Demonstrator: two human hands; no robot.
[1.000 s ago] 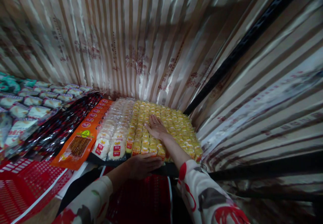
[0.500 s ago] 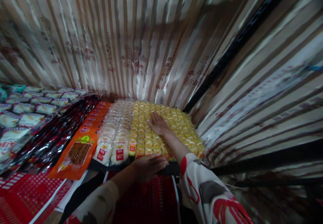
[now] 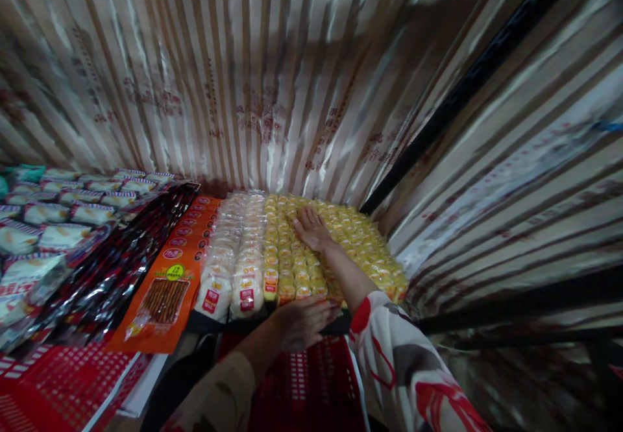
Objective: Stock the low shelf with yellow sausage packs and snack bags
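Observation:
Rows of small yellow snack packets fill the right end of a dark shelf. My right hand lies flat on top of them toward the back, fingers stretched out. Along their front edge rests my left hand, palm turned to the packets, fingers straight and pointing right. Neither hand grips anything. Just left of the yellow packets stand two rows of clear-wrapped white rice crackers with red labels.
An orange snack bag, dark shiny packets and white packets lie further left. Red baskets sit below the shelf front. Striped plastic sheeting hangs behind, with a black pole slanting down at the right.
The view has shifted slightly, so the shelf goods appear a little further right. Both hands keep nearly the same places on the yellow packets.

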